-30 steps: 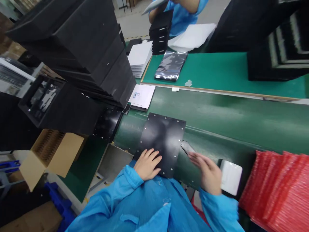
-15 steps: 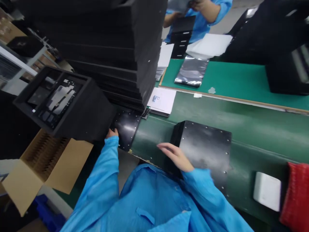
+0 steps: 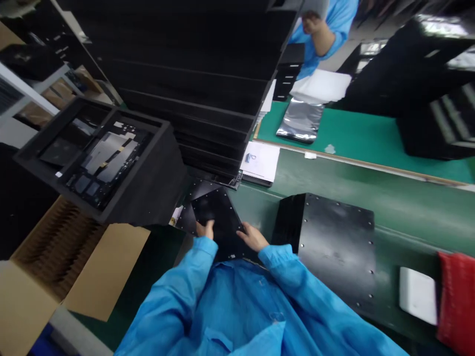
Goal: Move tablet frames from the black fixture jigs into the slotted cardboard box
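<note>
"What do I have here?"

"Your left hand (image 3: 205, 230) and right hand (image 3: 253, 237) lie open on a black sheet (image 3: 217, 215) at the near edge of the green belt (image 3: 315, 185). I can't tell if either grips it."

"What's in my way?"

"A foam stack (image 3: 178, 74) stands just beyond, so work low. A foam tray (image 3: 98, 163) sits left and a drilled panel (image 3: 337, 247) right."

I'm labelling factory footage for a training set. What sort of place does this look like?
Probably a packing line in an electronics factory: there's a green conveyor belt, stacks of black foam trays with moulded cut-outs, a silver foil bag, and workers in a blue smock.
</note>
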### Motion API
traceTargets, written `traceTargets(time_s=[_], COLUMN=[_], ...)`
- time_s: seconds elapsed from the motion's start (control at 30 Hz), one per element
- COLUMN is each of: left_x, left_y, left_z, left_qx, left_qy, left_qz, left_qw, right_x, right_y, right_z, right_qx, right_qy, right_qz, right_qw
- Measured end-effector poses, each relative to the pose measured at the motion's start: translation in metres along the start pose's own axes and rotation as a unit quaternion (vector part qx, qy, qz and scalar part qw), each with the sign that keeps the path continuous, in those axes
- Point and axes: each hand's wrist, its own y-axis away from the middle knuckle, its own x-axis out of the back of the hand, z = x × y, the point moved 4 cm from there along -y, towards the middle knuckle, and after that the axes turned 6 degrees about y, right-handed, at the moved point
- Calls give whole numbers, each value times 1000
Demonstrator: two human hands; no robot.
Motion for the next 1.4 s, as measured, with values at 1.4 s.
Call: traceTargets(time_s=[1.4], left_x=[-218], left_y=[192], left_z=[80], left_qx=[-315], left_qy=[-168], left_qz=[-150], left_qw=[922], right_x=[274], right_y=[71], right_z=[266], right_qx=[58], right_qy=[80], right_qz=[282], right_qw=[954])
